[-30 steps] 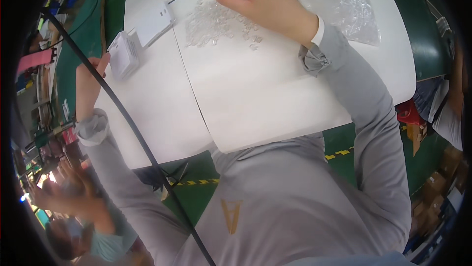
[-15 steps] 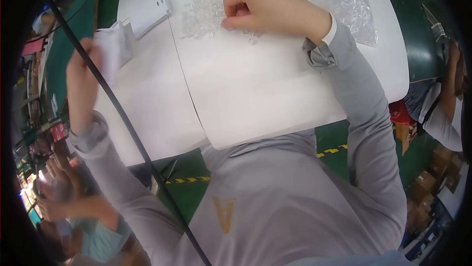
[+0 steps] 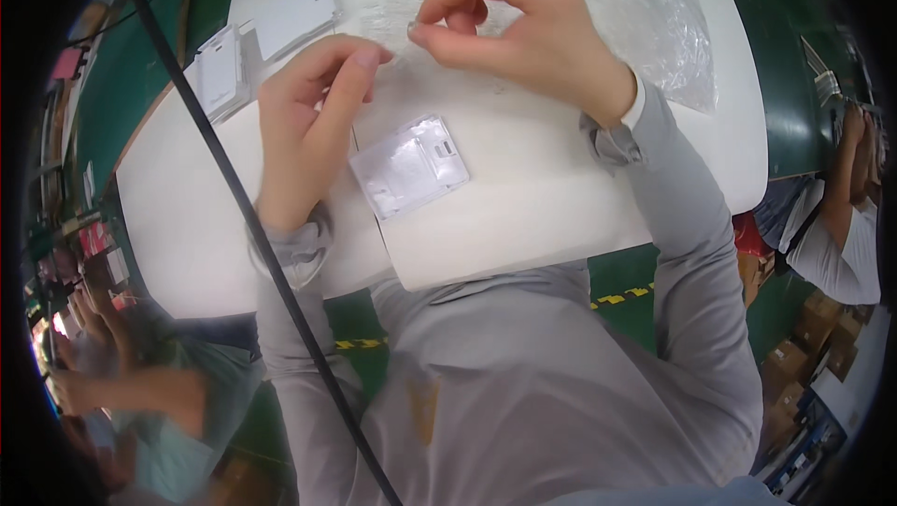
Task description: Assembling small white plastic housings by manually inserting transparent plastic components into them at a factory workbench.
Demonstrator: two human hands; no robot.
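**Clear piece in my right fingertips, flat case on the desk before me**

The flat case (image 3: 409, 168) lies face up and askew on the desk (image 3: 523, 216), nearer my body than both hands. It is a thin rectangle of glossy, see-through plastic with a short slot near one end, and the seam in the desk's smooth white surface runs by its left side.

My right hand (image 3: 537, 34) reaches in from the right, wrist bent, thumb and forefinger pinched on a tiny clear piece (image 3: 412, 29), the other fingers curled. My left hand (image 3: 313, 123) is raised just left of the case, fingers bent, thumb close to the forefinger; whether it grips anything I can't tell.

Beyond my fingers spread loose clear pieces (image 3: 397, 6), glassy and small. A crinkled transparent bag (image 3: 668, 25) sits to their right. Over to the left are two stacks of white, flat, hard-edged cases (image 3: 297, 15), one nearer me.
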